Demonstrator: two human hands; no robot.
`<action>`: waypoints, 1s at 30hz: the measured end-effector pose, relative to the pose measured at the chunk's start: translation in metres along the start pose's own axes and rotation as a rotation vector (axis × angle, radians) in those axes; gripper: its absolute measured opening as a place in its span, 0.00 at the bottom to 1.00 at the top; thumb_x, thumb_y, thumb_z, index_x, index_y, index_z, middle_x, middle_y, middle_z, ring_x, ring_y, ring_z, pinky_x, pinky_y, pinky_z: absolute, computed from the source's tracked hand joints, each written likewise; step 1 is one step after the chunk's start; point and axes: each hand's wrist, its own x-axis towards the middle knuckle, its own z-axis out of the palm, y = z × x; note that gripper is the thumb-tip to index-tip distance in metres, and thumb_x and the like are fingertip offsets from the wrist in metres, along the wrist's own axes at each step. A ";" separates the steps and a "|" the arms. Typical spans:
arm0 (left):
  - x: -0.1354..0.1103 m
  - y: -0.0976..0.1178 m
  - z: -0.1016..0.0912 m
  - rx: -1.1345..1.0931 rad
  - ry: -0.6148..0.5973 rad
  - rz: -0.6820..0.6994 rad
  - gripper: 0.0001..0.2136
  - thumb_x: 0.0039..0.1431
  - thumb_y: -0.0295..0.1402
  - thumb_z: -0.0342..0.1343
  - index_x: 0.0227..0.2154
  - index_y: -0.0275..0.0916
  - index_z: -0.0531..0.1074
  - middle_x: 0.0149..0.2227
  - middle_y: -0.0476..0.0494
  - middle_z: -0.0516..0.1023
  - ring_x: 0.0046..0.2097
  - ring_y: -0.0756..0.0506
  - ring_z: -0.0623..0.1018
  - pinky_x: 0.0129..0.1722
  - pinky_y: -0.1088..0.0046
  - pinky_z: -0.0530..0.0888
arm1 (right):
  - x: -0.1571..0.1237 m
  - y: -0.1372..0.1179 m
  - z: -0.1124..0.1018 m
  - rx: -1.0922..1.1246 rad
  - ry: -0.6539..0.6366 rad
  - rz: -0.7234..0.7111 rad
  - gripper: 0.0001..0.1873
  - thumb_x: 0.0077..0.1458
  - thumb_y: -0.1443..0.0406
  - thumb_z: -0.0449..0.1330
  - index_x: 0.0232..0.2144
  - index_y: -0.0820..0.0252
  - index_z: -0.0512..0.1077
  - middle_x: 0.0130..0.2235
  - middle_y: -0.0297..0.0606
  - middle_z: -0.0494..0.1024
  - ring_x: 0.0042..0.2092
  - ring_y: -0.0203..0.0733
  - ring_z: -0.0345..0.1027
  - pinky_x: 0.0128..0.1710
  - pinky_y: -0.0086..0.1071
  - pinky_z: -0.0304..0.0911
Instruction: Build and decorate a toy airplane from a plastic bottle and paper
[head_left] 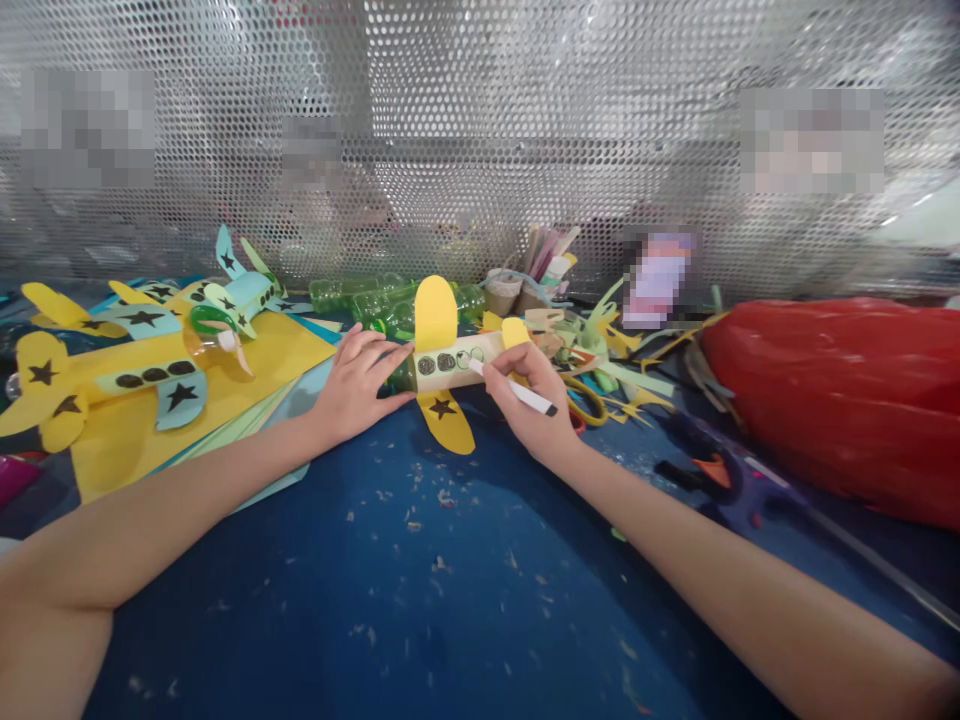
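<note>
- Right hand point(532, 395) is closed in a writing grip around a white marker point(531, 395), pinched between thumb and fingers, its dark end slanting back toward the bench's near right corner.
- Left hand point(364, 385) is half open with fingers fanned, holding the model plane point(435, 385) lightly at its green end, fingertips on the far side and thumb on the near side; probably this stops the round body from rolling under the pen.
- That plane lies on the blue bench point(450, 580), at mid-width and nearer the far edge than the near one, one yellow wing point(436, 310) raised toward that far edge and the star-marked one toward the near edge.
- Its pale band faces up, which seems to suit drawing: two circles look filled, and the marker's tip is at those further right, one of them only an outline.
- Toward the left edge, other star-marked planes point(97, 370) sit on and around a yellow sheet point(112, 460), well apart from the drawing.
- Paper scraps point(637, 375) lie beyond the right hand; a red bundle point(840, 400) fills the right edge.
</note>
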 end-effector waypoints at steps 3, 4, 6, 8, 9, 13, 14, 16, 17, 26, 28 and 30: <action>0.000 0.000 0.000 0.010 0.008 0.009 0.27 0.59 0.49 0.56 0.56 0.37 0.67 0.49 0.38 0.75 0.56 0.37 0.66 0.61 0.48 0.59 | 0.000 0.000 0.000 -0.006 0.009 -0.006 0.09 0.55 0.63 0.60 0.27 0.55 0.63 0.27 0.32 0.69 0.32 0.39 0.64 0.34 0.36 0.61; 0.000 0.000 0.000 0.013 0.009 0.012 0.27 0.59 0.49 0.56 0.56 0.37 0.67 0.49 0.38 0.75 0.56 0.37 0.67 0.61 0.49 0.59 | 0.001 0.000 0.001 -0.011 0.014 -0.007 0.09 0.55 0.63 0.60 0.26 0.54 0.62 0.26 0.32 0.68 0.32 0.39 0.64 0.34 0.36 0.61; 0.000 0.000 0.000 0.014 0.012 0.013 0.27 0.59 0.49 0.57 0.56 0.37 0.67 0.49 0.38 0.75 0.56 0.37 0.67 0.61 0.48 0.59 | 0.001 0.000 0.001 -0.016 0.019 -0.006 0.11 0.55 0.62 0.60 0.25 0.54 0.62 0.25 0.31 0.67 0.31 0.39 0.63 0.33 0.36 0.60; 0.000 0.000 0.000 0.013 0.015 0.012 0.27 0.58 0.49 0.57 0.56 0.37 0.67 0.49 0.38 0.75 0.56 0.37 0.66 0.61 0.48 0.59 | 0.001 0.000 0.001 -0.011 0.018 -0.002 0.11 0.55 0.62 0.60 0.25 0.54 0.62 0.25 0.31 0.67 0.31 0.39 0.63 0.33 0.36 0.60; 0.000 0.000 -0.001 0.012 0.015 0.011 0.27 0.58 0.49 0.57 0.56 0.36 0.67 0.49 0.38 0.75 0.56 0.36 0.66 0.61 0.48 0.59 | 0.001 -0.001 0.001 -0.006 0.016 0.000 0.11 0.55 0.62 0.60 0.25 0.54 0.62 0.25 0.31 0.67 0.30 0.39 0.63 0.33 0.36 0.60; 0.000 0.001 -0.001 0.002 0.013 0.005 0.27 0.59 0.48 0.57 0.56 0.38 0.67 0.49 0.39 0.75 0.56 0.37 0.67 0.61 0.47 0.59 | 0.001 -0.001 0.001 -0.005 0.019 -0.001 0.12 0.55 0.61 0.60 0.24 0.54 0.61 0.24 0.31 0.66 0.30 0.38 0.62 0.32 0.36 0.60; 0.000 0.001 0.000 0.000 0.015 0.004 0.27 0.59 0.48 0.57 0.56 0.39 0.67 0.49 0.39 0.75 0.56 0.37 0.67 0.61 0.47 0.59 | 0.001 -0.001 0.001 -0.006 0.019 0.000 0.12 0.55 0.61 0.60 0.24 0.54 0.61 0.24 0.31 0.66 0.30 0.38 0.62 0.32 0.36 0.60; 0.000 0.001 0.000 -0.001 0.019 0.005 0.27 0.59 0.49 0.56 0.56 0.40 0.67 0.49 0.39 0.75 0.56 0.37 0.67 0.61 0.47 0.59 | 0.001 0.000 0.001 -0.002 0.018 0.005 0.11 0.55 0.62 0.60 0.25 0.54 0.61 0.24 0.31 0.67 0.30 0.38 0.62 0.31 0.35 0.60; 0.000 0.001 0.000 -0.001 0.020 0.006 0.27 0.59 0.49 0.56 0.56 0.39 0.67 0.49 0.39 0.75 0.56 0.37 0.67 0.61 0.47 0.59 | 0.001 0.000 0.001 0.002 0.016 0.010 0.10 0.55 0.62 0.60 0.26 0.54 0.61 0.25 0.31 0.67 0.30 0.38 0.62 0.31 0.35 0.60; 0.000 0.000 0.000 0.012 0.011 0.010 0.27 0.59 0.49 0.57 0.56 0.38 0.67 0.49 0.38 0.75 0.56 0.37 0.67 0.61 0.48 0.59 | 0.000 -0.002 0.001 -0.010 0.018 0.033 0.09 0.55 0.65 0.58 0.26 0.55 0.61 0.25 0.31 0.67 0.29 0.37 0.61 0.29 0.34 0.58; 0.000 0.000 0.000 0.011 0.012 0.008 0.27 0.59 0.49 0.57 0.56 0.38 0.67 0.49 0.39 0.75 0.56 0.36 0.67 0.61 0.48 0.59 | 0.000 -0.002 0.001 -0.012 0.017 0.027 0.09 0.56 0.65 0.58 0.26 0.55 0.61 0.25 0.31 0.67 0.29 0.37 0.61 0.29 0.34 0.58; 0.000 0.000 0.000 0.013 0.008 0.007 0.27 0.58 0.48 0.57 0.56 0.39 0.67 0.49 0.39 0.75 0.56 0.36 0.67 0.61 0.47 0.59 | 0.000 -0.001 0.001 -0.015 0.022 0.019 0.09 0.55 0.66 0.57 0.25 0.55 0.61 0.24 0.31 0.67 0.29 0.38 0.61 0.29 0.34 0.58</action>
